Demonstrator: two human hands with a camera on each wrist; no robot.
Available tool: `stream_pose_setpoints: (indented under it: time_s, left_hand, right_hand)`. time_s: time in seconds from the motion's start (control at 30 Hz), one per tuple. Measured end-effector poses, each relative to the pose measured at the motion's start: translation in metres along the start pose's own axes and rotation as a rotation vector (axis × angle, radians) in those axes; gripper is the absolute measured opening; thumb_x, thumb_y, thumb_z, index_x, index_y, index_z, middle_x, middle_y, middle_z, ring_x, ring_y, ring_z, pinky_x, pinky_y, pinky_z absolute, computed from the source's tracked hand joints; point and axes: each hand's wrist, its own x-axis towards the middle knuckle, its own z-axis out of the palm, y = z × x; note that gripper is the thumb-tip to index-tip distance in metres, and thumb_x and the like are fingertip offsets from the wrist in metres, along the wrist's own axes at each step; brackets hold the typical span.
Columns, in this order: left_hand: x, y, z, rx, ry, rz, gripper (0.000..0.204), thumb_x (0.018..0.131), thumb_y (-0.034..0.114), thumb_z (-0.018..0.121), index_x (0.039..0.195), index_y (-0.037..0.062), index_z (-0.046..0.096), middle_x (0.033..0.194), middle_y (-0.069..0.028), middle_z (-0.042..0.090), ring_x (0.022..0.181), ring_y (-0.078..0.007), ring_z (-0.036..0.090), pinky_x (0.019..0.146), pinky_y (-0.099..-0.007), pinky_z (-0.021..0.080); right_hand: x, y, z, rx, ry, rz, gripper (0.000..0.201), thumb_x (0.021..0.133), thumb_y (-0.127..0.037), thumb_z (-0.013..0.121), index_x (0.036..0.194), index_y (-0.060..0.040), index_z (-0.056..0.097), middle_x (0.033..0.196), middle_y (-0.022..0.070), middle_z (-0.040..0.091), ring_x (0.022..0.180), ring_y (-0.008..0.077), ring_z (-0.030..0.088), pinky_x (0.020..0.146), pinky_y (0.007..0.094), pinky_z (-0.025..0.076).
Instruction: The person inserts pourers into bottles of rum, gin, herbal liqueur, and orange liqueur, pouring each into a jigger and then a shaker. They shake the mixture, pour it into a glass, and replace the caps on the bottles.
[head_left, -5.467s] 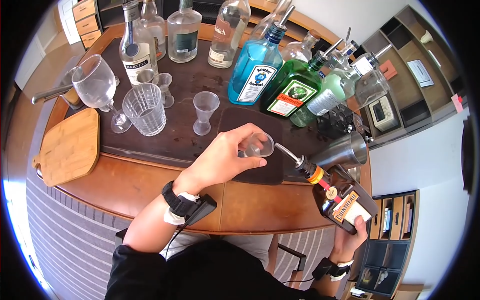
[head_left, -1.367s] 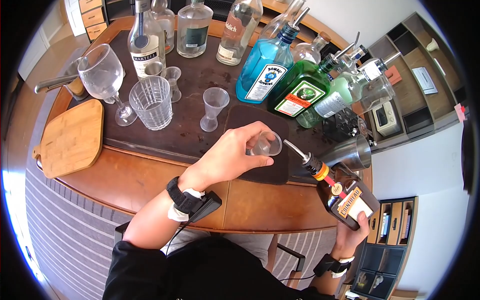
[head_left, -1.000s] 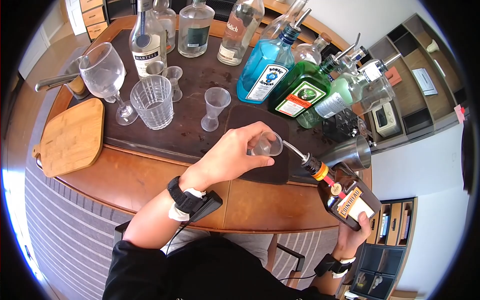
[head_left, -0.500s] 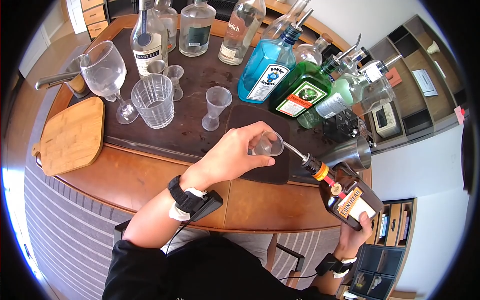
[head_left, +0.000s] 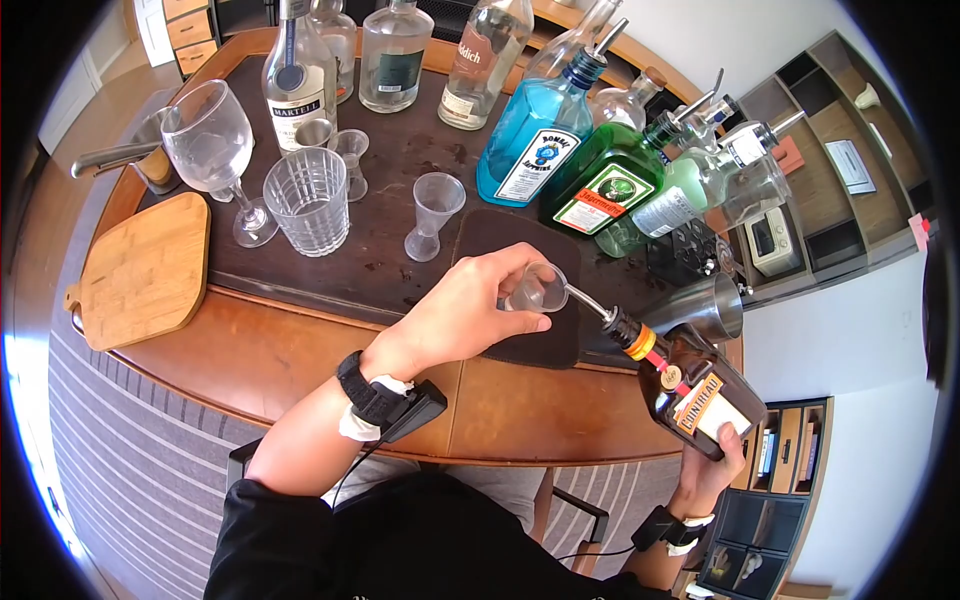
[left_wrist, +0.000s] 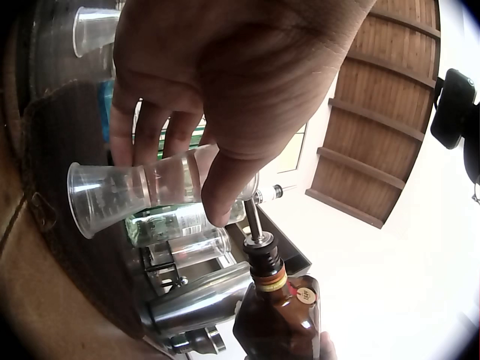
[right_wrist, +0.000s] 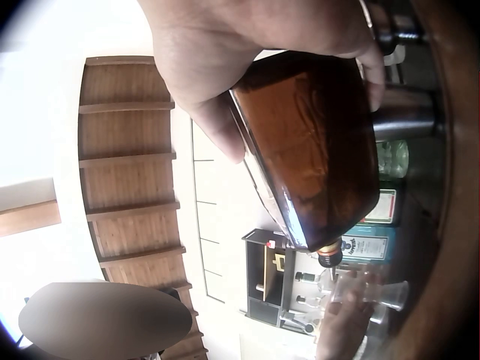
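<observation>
My left hand (head_left: pixel 450 305) pinches a clear plastic double-ended jigger (left_wrist: pixel 109 196) between thumb and fingers, over the dark mat (head_left: pixel 480 240). In the left wrist view its hourglass shape and printed measuring marks show. My right hand (head_left: pixel 708 468) grips the lower part of a square brown Cointreau bottle (head_left: pixel 705 395), its neck angled toward the jigger. The bottle's metal pour spout (head_left: pixel 588 300) has its tip right at the jigger's rim. In the right wrist view the thumb and fingers span the bottle's base end (right_wrist: pixel 307 142).
Another clear jigger (head_left: pixel 434 215) stands left of the mat. Behind it rise a blue gin bottle (head_left: pixel 535 140) and a green Jägermeister bottle (head_left: pixel 610 190). A metal shaker tin (head_left: pixel 705 305) lies beside the Cointreau. A cut tumbler (head_left: pixel 307 205), wine glass (head_left: pixel 210 145) and wooden board (head_left: pixel 145 270) occupy the left.
The spout tip has come from just short of the jigger to its rim, and the bottle has shifted slightly. My left hand keeps its hold on the jigger. The head view has shifted a little.
</observation>
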Motion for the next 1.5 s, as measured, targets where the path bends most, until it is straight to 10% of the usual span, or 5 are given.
stream_pose_setpoints:
  time_s: [0.4,0.53,0.7,1.1,1.5]
  left_hand:
    - [0.0,0.011,-0.005,0.026,-0.072,-0.106,0.046,0.084,0.01,0.084,0.124,0.0038,0.063,0.119,-0.0097,0.072,0.111,-0.0228,0.07,0.099,-0.0372,0.055]
    - [0.0,-0.001,0.0,0.001,-0.01,0.005,0.043,0.082,0.013,0.084,0.119,0.0064,0.063,0.074,-0.0039,0.048,0.072,-0.0168,0.051,0.071,-0.0355,0.049]
    - [0.0,0.013,-0.005,0.026,-0.075,-0.118,0.046,0.084,0.01,0.084,0.124,0.0038,0.063,0.119,-0.0099,0.072,0.109,-0.0223,0.07,0.098,-0.0366,0.055]
    - [0.0,0.0,-0.001,0.012,-0.011,-0.016,0.043,0.081,0.013,0.085,0.119,0.0073,0.064,0.074,-0.004,0.047,0.071,-0.0175,0.052,0.071,-0.0353,0.049]
    - [0.0,0.015,-0.001,0.044,-0.024,-0.108,0.043,0.084,0.007,0.083,0.122,0.0026,0.062,0.113,-0.0087,0.071,0.105,-0.0171,0.069,0.096,-0.0338,0.054]
  right_hand:
    - [0.0,-0.001,0.003,-0.015,-0.001,-0.009,0.078,0.079,-0.026,0.079,0.145,0.0039,0.049,0.139,0.0184,0.061,0.127,0.0335,0.06,0.112,0.0455,0.045]
    - [0.0,-0.002,0.005,-0.031,0.005,-0.016,0.079,0.079,-0.027,0.079,0.145,0.0042,0.049,0.138,0.0184,0.061,0.127,0.0334,0.061,0.112,0.0451,0.046]
    - [0.002,-0.001,-0.005,-0.024,-0.076,-0.019,0.074,0.085,-0.028,0.077,0.147,0.0015,0.047,0.141,0.0172,0.059,0.13,0.0314,0.059,0.112,0.0466,0.045]
    - [0.002,0.0,-0.007,-0.002,-0.064,-0.015,0.075,0.085,-0.028,0.076,0.146,0.0022,0.047,0.141,0.0172,0.059,0.13,0.0319,0.059,0.113,0.0467,0.044]
    - [-0.012,0.033,0.023,0.223,-0.035,0.189,0.078,0.084,-0.033,0.075,0.151,-0.0055,0.045,0.146,0.014,0.056,0.135,0.0342,0.054,0.114,0.056,0.042]
